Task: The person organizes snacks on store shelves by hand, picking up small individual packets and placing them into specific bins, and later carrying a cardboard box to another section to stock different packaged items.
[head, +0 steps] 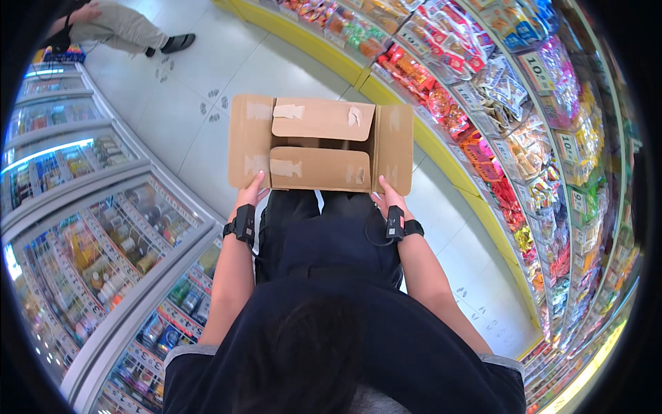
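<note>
A brown cardboard box (320,168) is held in front of my body, its top toward the camera. The two side flaps are folded outward; the two long flaps lean over the opening and leave a dark gap between them. Torn tape patches cling to the flaps. My left hand (252,191) grips the near left corner, thumb on top of the left flap. At the near right corner my right hand (389,195) holds on, with its thumb against the right flap. Most fingers are hidden beneath the cardboard. What lies inside the box cannot be made out.
Glass-door drink coolers (150,207) line the left side. To the right, shelves of bagged sweets (450,108) rise above a yellow base (362,77). Tiled floor (207,67) runs between them. A seated person's leg (124,26) extends into the aisle at upper left.
</note>
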Available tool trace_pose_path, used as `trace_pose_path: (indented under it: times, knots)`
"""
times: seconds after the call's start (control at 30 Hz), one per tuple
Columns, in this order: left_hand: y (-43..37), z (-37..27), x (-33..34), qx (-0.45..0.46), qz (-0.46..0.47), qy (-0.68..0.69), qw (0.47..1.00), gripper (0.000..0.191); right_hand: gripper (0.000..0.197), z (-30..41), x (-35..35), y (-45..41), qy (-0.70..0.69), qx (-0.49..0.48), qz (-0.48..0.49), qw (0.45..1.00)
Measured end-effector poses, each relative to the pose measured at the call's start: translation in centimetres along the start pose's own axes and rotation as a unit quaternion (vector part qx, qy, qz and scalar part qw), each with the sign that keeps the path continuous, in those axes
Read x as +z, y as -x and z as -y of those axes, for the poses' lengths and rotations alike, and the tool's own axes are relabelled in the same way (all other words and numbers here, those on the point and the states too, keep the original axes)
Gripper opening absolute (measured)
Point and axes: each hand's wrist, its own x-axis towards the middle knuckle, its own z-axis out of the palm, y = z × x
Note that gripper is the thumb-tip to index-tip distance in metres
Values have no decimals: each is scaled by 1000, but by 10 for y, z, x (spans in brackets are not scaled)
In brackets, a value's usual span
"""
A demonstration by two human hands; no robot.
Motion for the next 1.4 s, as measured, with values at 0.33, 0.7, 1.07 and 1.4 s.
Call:
trace_pose_path:
  times: [0.33, 0.7, 1.07, 1.4]
  knots:
    - [-21, -65, 34, -62, 70, -273, 957, 71, 55, 2, -14, 15, -28, -10, -60, 998]
    - [-101, -146, -70, -46, 133, -170, 975, 50, 47, -20, 128, 31, -19, -57, -86, 994]
    - [-129, -199, -141, -94, 131, -111, 981, 50, 44, -34, 228, 34, -65, -141, -155, 976]
    - [-140, -238, -114, -68, 208, -196, 956, 48, 35, 11, 203, 47, 139, -150, -140, 969]
